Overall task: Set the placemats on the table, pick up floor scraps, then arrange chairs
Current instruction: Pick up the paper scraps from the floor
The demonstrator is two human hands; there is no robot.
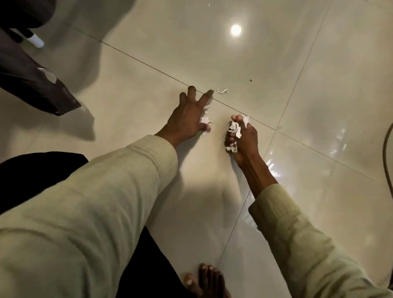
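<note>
I am bent over a glossy cream tiled floor. My left hand reaches down with its fingers spread, and a few white paper scraps sit under its palm and fingers. A small curled white scrap lies loose on the tile just beyond its fingertips. My right hand is curled around a bunch of crumpled white paper scraps, close beside the left hand. Both sleeves are pale green.
A dark chair leg and frame slants in from the upper left. A grey cable curves down the right edge beside a dark object. My bare foot stands at the bottom. A tiny dark speck lies on the tile.
</note>
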